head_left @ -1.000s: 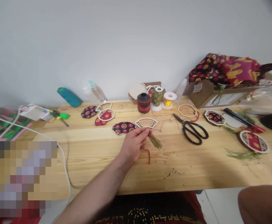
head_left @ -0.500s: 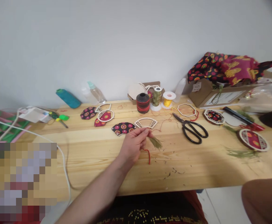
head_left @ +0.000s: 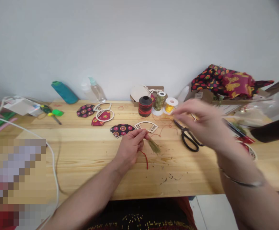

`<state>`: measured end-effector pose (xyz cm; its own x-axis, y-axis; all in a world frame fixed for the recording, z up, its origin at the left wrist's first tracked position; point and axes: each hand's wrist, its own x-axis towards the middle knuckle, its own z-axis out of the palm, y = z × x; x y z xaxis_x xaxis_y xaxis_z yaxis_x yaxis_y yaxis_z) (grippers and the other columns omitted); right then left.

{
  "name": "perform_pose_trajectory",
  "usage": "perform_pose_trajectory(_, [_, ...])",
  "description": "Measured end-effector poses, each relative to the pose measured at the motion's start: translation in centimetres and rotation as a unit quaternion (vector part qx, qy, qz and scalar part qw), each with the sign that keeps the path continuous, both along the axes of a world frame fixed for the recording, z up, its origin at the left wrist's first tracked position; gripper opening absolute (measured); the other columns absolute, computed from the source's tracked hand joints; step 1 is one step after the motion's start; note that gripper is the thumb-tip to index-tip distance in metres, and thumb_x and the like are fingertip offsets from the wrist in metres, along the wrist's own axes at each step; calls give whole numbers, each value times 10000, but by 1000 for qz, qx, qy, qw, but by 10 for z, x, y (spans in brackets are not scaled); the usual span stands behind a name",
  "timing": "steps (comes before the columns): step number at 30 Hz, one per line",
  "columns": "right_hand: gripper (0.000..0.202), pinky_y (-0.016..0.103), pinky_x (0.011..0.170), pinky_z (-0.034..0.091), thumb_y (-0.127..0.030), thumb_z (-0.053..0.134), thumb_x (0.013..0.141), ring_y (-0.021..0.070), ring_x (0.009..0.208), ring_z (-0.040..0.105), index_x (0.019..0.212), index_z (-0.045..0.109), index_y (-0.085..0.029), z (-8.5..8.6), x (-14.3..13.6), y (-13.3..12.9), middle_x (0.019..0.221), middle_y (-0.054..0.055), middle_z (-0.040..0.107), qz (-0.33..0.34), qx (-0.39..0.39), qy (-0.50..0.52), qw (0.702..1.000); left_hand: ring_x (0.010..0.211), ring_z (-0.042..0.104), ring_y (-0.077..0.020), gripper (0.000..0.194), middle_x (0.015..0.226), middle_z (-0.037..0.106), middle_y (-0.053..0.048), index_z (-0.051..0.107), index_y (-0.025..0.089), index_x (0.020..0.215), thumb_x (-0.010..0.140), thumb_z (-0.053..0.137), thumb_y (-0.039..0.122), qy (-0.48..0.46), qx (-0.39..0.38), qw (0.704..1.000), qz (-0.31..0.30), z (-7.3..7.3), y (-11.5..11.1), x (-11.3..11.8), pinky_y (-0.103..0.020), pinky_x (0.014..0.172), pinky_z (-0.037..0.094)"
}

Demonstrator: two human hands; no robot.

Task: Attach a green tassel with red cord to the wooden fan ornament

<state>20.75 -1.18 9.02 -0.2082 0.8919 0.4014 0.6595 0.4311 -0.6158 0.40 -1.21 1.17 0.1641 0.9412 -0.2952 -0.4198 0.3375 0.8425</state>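
My left hand (head_left: 131,145) pinches a small tassel of green threads (head_left: 154,146), which fans out to the right of its fingertips. A red cord (head_left: 145,159) hangs below that hand. Just beyond the fingers lie a fan-shaped wooden frame (head_left: 154,128) and a dark patterned fabric piece (head_left: 122,130). Blurred by motion, my right hand (head_left: 199,121) is raised over the black-handled scissors (head_left: 189,143), its fingers near the yellow thread spool (head_left: 170,106); what its fingertips hold, if anything, cannot be made out.
Black-and-red (head_left: 145,107) and green (head_left: 159,100) thread spools stand by the wall. A teal cone (head_left: 64,92) and a clear bottle (head_left: 97,90) are further left, with a screwdriver (head_left: 55,118) before them. At the right, patterned cloth (head_left: 235,82) lies on a box.
My right hand has come in from the right and now reaches above the scissors towards the spools. The left hand keeps its pinch on the green threads. The view has shifted slightly.
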Motion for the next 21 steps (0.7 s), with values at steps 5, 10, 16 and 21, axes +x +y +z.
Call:
perform_pose_trajectory(5, [156,349,767,374,-99,600,824,216,904,501,890,708,-190,-53,-27,28,879,72,639,89,-65,-256,961,372,292,11,249,598,594,-2,671,90,737,650,769,301,1,-12,1000,2,0,1,0,-159,378,159])
perform_pose_trajectory(10, [156,317,721,324,-136,572,843,202,901,487,901,698,-207,-70,-38,32,905,61,627,112,-81,-313,940,370,286,14,266,599,580,7,662,91,726,640,776,316,-4,-21,1000,-7,-2,3,0,-153,373,163])
perform_pose_trajectory(16, [112,302,686,325,-174,570,841,189,847,484,807,677,-178,-79,-46,33,862,61,624,108,-65,-321,938,376,290,15,280,598,575,8,660,94,731,629,784,323,-13,-28,999,-16,-3,4,-1,-145,378,152])
perform_pose_trajectory(21, [127,300,749,374,-93,582,801,171,821,507,731,665,-160,-74,-40,38,798,51,630,64,-78,-167,981,395,304,10,286,622,592,-12,680,84,753,637,776,327,-24,-33,999,-13,-4,3,-2,-152,387,146])
